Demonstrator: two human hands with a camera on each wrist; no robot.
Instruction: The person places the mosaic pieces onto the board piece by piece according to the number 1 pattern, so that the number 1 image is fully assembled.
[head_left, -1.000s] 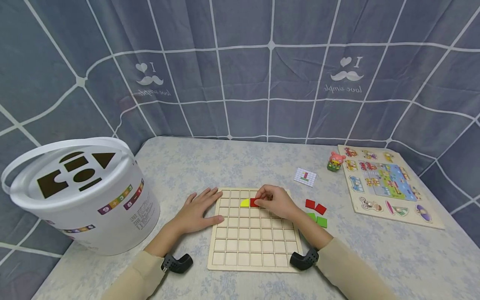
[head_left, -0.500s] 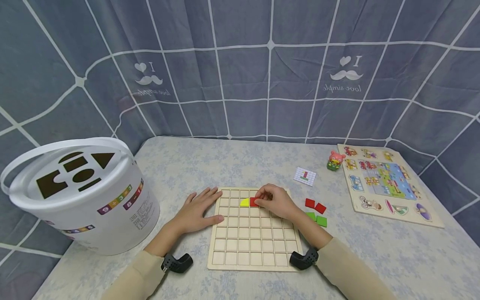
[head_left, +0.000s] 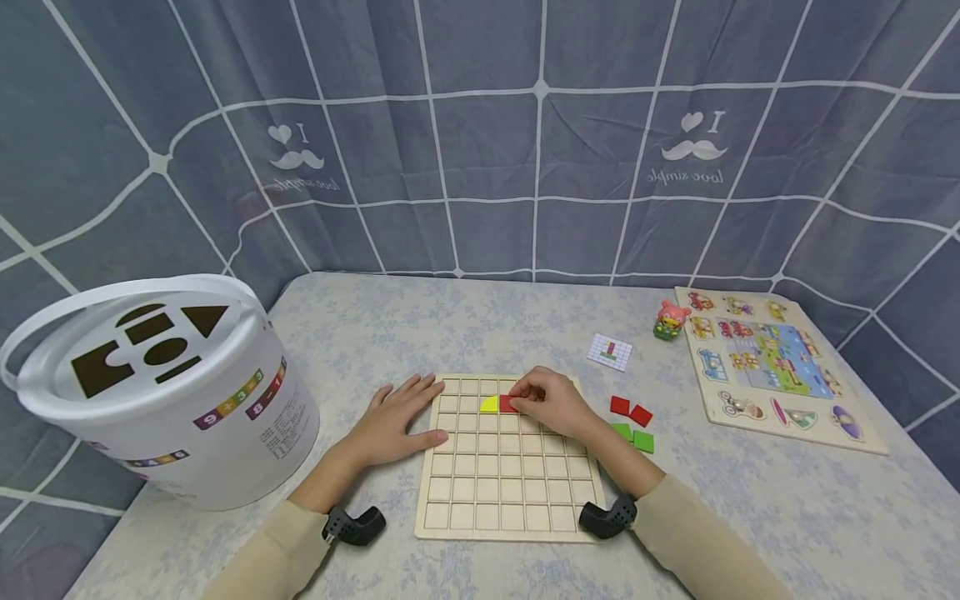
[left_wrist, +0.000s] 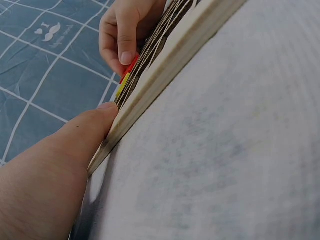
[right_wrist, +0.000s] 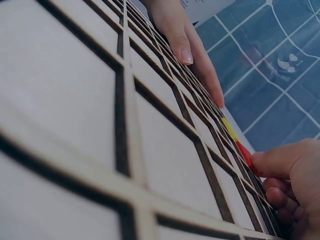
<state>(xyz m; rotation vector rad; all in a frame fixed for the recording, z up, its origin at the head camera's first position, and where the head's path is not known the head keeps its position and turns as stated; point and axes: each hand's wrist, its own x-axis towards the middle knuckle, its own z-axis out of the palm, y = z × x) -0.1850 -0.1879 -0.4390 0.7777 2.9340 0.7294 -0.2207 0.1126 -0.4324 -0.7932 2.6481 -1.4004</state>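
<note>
My right hand (head_left: 553,403) pinches a red square tile (head_left: 506,404) at a cell in the upper part of the wooden grid board (head_left: 487,536). Directly left of that tile, a yellow tile with one rounded corner (head_left: 490,405) lies in the grid. Fingers spread, my left hand (head_left: 392,427) rests at the board's left edge, its thumb over the rim. In the right wrist view, thumb and fingers cover part of the red tile (right_wrist: 245,154); its fit in the cell is hard to tell. The left wrist view shows the left thumb (left_wrist: 85,132) touching the board's edge.
Two red tiles (head_left: 620,406) and some green tiles (head_left: 642,442) lie right of the board, partly behind the right forearm. Beyond them are a pattern card (head_left: 610,353), a pink-headed figurine (head_left: 670,322) and a picture puzzle (head_left: 787,433). A white bucket (head_left: 247,425) stands at left.
</note>
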